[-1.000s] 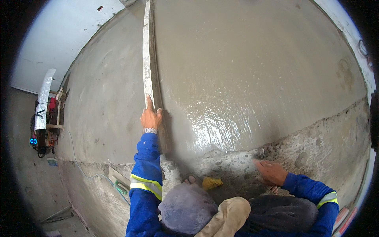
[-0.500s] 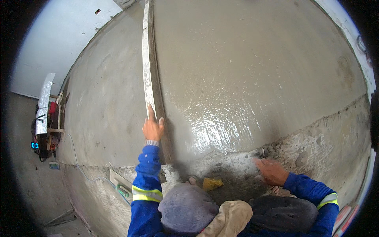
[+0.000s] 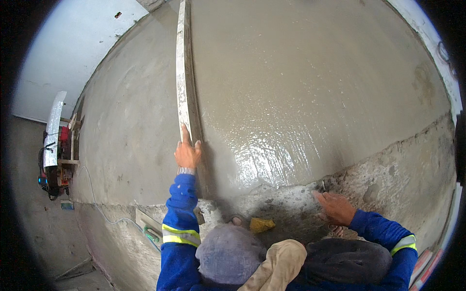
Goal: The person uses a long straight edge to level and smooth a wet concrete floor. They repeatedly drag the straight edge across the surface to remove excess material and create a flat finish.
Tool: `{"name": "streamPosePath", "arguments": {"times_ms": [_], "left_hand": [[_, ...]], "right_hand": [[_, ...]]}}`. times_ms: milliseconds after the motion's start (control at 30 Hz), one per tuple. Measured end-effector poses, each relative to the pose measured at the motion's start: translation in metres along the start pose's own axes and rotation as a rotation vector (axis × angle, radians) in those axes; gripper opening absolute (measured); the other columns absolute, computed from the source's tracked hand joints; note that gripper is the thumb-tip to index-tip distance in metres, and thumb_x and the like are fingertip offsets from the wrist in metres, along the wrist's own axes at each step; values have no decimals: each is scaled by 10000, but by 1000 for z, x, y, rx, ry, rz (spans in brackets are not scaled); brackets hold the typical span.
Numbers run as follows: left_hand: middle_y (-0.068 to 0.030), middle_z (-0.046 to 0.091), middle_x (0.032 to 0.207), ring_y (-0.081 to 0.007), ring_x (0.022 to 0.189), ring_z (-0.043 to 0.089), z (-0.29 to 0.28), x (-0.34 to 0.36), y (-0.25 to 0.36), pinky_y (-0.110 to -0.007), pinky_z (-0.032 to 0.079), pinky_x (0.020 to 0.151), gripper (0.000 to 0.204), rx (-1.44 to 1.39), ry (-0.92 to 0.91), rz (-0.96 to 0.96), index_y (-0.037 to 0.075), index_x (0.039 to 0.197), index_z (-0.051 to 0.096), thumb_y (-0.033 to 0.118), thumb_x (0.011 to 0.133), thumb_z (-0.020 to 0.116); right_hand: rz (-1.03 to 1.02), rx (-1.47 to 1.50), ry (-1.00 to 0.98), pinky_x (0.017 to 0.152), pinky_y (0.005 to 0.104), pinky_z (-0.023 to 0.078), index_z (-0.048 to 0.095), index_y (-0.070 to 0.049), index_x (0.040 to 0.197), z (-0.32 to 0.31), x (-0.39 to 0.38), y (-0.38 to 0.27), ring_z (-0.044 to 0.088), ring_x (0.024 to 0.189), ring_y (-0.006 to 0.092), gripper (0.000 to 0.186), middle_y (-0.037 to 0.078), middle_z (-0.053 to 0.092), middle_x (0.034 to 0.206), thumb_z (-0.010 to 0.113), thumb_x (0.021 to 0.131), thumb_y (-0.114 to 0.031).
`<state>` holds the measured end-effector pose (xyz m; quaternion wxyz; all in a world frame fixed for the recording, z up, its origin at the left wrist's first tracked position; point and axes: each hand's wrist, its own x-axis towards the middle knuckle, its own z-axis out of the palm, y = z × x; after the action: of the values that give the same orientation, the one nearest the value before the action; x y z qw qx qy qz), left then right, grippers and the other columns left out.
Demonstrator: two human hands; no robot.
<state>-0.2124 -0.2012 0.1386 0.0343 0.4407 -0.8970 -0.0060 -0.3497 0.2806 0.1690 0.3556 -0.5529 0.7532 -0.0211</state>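
A long pale metal straightedge [image 3: 181, 72] lies across wet grey mortar [image 3: 291, 97], running away from me. My left hand [image 3: 187, 154] is closed over its near end, index finger stretched along the top and thumb at the right side. The bar's underside and most of my other left fingers are hidden. Low on the right, my right hand [image 3: 336, 207] hovers by the mortar's rough near edge, index finger extended and the others loosely bent. I see nothing held in it. Just beyond its fingertip, a small dark upright piece [image 3: 324, 185] stands at the edge.
A yellow sponge [image 3: 262, 224] lies before my knees. Left of my forearm rests a flat float with a green handle [image 3: 151, 235]; a thin pale hose [image 3: 104, 213] runs beside it. Tools and a silvery strip [image 3: 53, 128] stand at far left. A white wall [image 3: 82, 43] bounds the mortar.
My left hand has shifted very slightly away from me on the straightedge. My right hand has turned a little, and its index finger shows more clearly.
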Motion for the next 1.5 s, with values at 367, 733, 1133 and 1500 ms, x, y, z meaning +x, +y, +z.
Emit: {"name": "streamPosePath", "arguments": {"times_ms": [367, 733, 1133, 1500], "left_hand": [[-295, 634, 912, -440, 830, 644, -7, -3, 8, -503, 512, 750, 911, -41, -63, 25, 236, 1511, 133, 304, 796, 693], [-277, 639, 905, -432, 840, 648, -4, 8, 15, -497, 512, 752, 922, -46, -36, 44, 227, 1514, 128, 289, 792, 698], [-291, 632, 902, -434, 820, 645, -7, 12, 24, -516, 511, 725, 918, -32, -45, 76, 226, 1513, 141, 297, 786, 699], [-281, 633, 851, -431, 760, 644, 5, 12, 19, -511, 511, 685, 924, -40, 37, 150, 242, 1514, 132, 299, 787, 701]], "right_hand": [[-35, 94, 49, 869, 430, 503, 279, 16, 1401, 0, 2, 2, 567, 1044, 411, 676, 239, 548, 1154, 585, 820, -145], [-57, 103, -63, 909, 439, 481, 251, 23, 1411, 0, -2, -12, 571, 1058, 416, 751, 259, 543, 1181, 631, 784, -137], [-118, 96, 28, 907, 449, 485, 255, -15, 1426, 9, 3, -3, 574, 1066, 423, 712, 252, 543, 1210, 595, 806, -98], [-104, 99, 67, 867, 456, 503, 249, 4, 1419, 6, 1, -6, 572, 1064, 411, 732, 267, 545, 1189, 612, 798, -136]]}}
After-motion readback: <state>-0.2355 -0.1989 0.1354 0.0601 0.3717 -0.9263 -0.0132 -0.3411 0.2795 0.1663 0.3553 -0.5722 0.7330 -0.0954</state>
